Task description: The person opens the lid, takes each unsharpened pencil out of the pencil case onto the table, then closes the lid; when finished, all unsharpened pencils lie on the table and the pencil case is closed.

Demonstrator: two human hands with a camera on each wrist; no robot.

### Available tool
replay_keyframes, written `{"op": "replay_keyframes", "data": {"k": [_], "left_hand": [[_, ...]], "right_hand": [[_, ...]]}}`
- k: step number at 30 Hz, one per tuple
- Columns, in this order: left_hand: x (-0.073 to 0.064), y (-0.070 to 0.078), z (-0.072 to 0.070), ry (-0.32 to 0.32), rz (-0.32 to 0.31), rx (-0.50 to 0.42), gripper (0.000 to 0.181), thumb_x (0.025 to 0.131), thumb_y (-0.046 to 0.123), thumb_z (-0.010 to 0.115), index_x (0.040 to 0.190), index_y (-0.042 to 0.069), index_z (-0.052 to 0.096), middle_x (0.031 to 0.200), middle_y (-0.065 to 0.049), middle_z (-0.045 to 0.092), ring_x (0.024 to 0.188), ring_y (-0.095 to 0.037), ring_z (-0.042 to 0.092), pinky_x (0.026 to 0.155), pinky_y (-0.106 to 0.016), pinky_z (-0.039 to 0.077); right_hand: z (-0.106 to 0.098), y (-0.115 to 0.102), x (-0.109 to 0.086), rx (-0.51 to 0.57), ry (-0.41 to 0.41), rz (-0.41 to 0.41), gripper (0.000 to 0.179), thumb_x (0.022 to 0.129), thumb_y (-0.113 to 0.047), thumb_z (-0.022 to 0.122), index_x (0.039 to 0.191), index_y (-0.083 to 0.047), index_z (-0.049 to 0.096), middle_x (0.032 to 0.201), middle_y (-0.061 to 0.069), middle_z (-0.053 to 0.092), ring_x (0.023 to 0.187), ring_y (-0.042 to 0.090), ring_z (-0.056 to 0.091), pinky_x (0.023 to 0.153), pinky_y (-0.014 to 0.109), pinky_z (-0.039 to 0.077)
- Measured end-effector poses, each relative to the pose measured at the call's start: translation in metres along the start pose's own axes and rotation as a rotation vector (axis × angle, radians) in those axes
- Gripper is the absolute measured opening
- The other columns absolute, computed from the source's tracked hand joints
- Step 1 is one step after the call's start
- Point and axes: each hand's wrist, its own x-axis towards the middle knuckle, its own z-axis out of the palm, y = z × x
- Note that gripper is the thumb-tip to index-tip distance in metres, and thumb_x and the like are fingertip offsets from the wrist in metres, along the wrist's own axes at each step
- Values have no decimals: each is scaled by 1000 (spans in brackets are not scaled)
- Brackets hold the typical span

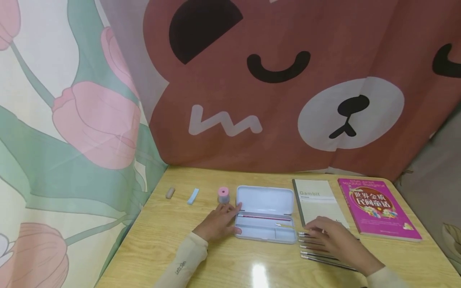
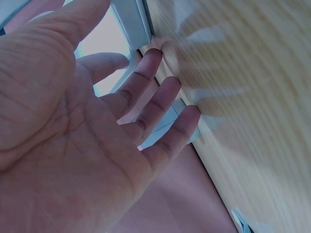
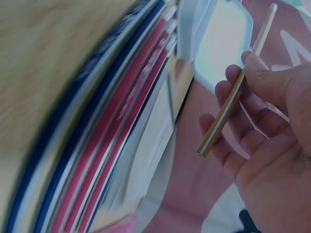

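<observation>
An open white pencil case (image 1: pixel 264 199) lies on the table with its lid tipped back and a red pencil (image 1: pixel 264 217) in its rear compartment. At the case's left end my left hand (image 1: pixel 217 224) rests with relaxed fingers, thumb and index fingertip right at the edge. My right hand (image 1: pixel 333 236) pinches a yellow pencil (image 3: pixel 221 119) between thumb and fingers, its white-tipped end pointing left over the case's right end. Beneath that hand several striped pencils (image 1: pixel 306 253) lie side by side, partly hidden; the right wrist view shows blue and red ones (image 3: pixel 104 116).
Left of the case are a pink-and-grey cylindrical item (image 1: pixel 223 195), a light blue strip (image 1: pixel 193 196) and a small brownish block (image 1: pixel 170 193). Behind the right hand lie a Gambit notebook (image 1: pixel 317 206) and a magenta book (image 1: pixel 383 224). Printed curtains (image 1: pixel 223 152) border the table.
</observation>
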Motion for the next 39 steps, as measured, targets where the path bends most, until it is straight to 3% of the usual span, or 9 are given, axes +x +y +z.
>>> {"op": "replay_keyframes", "data": {"k": [5, 8, 12, 15, 19, 26, 32, 37, 39], "left_hand": [[0, 0, 0, -4, 0, -2, 89, 103, 42, 77, 173, 8, 36, 147, -12, 58, 140, -34, 50, 118, -60, 47], [0, 0, 0, 0, 4, 3, 89, 102, 42, 78, 172, 7, 36, 146, -12, 58, 139, -34, 50, 117, -60, 47], [0, 0, 0, -1, 8, 0, 88, 102, 41, 78, 172, 7, 37, 145, -12, 58, 138, -34, 50, 117, -61, 47], [0, 0, 0, -1, 12, -4, 88, 102, 41, 78, 172, 7, 37, 145, -13, 58, 138, -34, 50, 116, -61, 47], [0, -2, 2, -1, 17, -3, 88, 102, 41, 78, 172, 7, 37, 145, -13, 58, 138, -34, 50, 116, -61, 48], [1, -3, 3, -6, 12, 4, 88, 103, 44, 76, 173, 8, 36, 146, -11, 58, 139, -33, 50, 116, -60, 48], [1, -3, 3, -4, 16, 9, 89, 102, 43, 77, 173, 8, 36, 146, -11, 58, 138, -33, 50, 116, -60, 48], [1, -2, 2, -3, 18, -1, 89, 102, 43, 78, 172, 8, 37, 146, -12, 58, 138, -34, 50, 116, -61, 47], [0, -2, 2, -1, 19, 0, 89, 102, 43, 78, 172, 7, 37, 145, -12, 58, 138, -34, 50, 116, -61, 47]], "right_hand": [[-15, 11, -30, -26, -133, 139, 12, 98, -11, 82, 104, -22, 82, 97, -18, 75, 91, -7, 63, 80, 27, 62], [-26, 15, -43, 40, -302, 269, 8, 98, -14, 83, 103, -21, 83, 98, -15, 74, 88, -9, 57, 76, 24, 61], [-34, 20, -58, 71, -427, 312, 7, 99, -14, 82, 103, -20, 82, 100, -15, 72, 88, -9, 55, 76, 24, 60], [-33, 22, -67, 42, -451, 293, 2, 100, -19, 82, 99, -19, 81, 98, -18, 70, 88, -10, 54, 77, 24, 60], [-29, 22, -70, 23, -473, 341, 7, 100, -25, 82, 95, -22, 79, 98, -18, 67, 87, -9, 52, 77, 25, 58], [-21, 22, -71, -18, -498, 417, 12, 96, -19, 85, 93, -30, 82, 96, -16, 64, 82, -4, 50, 77, 26, 57], [-19, 20, -70, -43, -494, 433, 15, 95, -16, 86, 93, -31, 81, 94, -15, 63, 81, -2, 50, 77, 27, 57], [-20, 14, -68, -56, -473, 499, 10, 96, -27, 87, 92, -32, 79, 93, -17, 65, 81, -4, 52, 78, 25, 58], [-20, 12, -67, -77, -452, 487, 9, 96, -31, 86, 94, -31, 78, 94, -18, 65, 82, -5, 53, 78, 26, 58]]}}
